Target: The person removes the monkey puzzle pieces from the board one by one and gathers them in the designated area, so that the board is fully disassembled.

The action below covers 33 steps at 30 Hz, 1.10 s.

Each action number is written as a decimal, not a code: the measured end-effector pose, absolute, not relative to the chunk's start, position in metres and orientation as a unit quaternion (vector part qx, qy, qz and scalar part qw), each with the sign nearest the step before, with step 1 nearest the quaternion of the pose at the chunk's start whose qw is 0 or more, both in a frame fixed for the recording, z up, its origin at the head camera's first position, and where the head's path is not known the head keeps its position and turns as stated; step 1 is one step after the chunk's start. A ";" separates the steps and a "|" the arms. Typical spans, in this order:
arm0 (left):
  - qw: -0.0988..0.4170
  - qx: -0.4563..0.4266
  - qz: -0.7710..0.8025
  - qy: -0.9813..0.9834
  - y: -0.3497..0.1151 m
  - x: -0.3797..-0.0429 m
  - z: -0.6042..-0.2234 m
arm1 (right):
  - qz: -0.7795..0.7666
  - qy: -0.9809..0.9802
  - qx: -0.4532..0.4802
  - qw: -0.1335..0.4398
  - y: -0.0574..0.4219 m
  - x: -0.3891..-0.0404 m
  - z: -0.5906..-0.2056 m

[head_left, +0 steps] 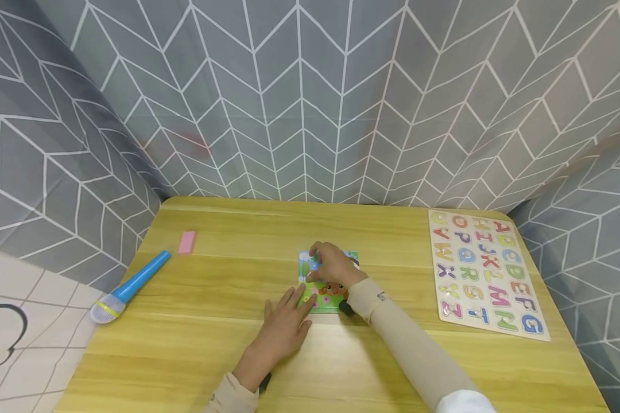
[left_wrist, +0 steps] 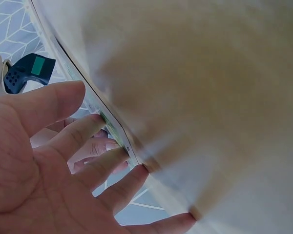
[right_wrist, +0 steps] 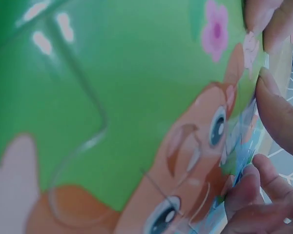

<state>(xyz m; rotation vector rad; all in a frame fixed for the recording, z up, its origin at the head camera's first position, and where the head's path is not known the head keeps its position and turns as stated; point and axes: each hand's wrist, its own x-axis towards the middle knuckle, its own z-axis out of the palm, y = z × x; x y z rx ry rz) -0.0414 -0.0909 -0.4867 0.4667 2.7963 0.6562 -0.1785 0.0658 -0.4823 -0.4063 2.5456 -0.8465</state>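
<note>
A small cartoon jigsaw puzzle (head_left: 326,301) with green grass, pink flowers and an orange animal lies in the middle of the wooden table (head_left: 227,344). My left hand (head_left: 297,298) lies flat on the table, its straight fingers touching the puzzle's (left_wrist: 112,129) lower left edge. My right hand (head_left: 322,258) arches over the puzzle's top. Its curled fingers and thumb pinch a blue puzzle piece (head_left: 312,264) at the upper left corner. The right wrist view is filled by the green puzzle picture (right_wrist: 112,97), with the right hand (right_wrist: 263,156) at its far edge.
A wooden alphabet board (head_left: 488,278) with coloured letters lies at the table's right side. A blue toy microphone (head_left: 131,287) hangs over the left edge, with a pink eraser (head_left: 186,242) beside it. Grey patterned curtains (head_left: 310,103) close off the back and sides.
</note>
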 end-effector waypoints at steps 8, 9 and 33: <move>0.116 0.159 0.216 0.956 -0.091 -0.041 -0.486 | -0.304 0.915 -0.155 0.214 0.064 -0.183 -0.483; 0.116 0.159 0.216 0.956 -0.091 -0.041 -0.487 | -0.303 0.915 -0.157 0.216 0.063 -0.184 -0.482; 0.116 0.166 0.215 0.956 -0.092 -0.042 -0.491 | -0.255 0.923 -0.187 0.219 0.061 -0.188 -0.480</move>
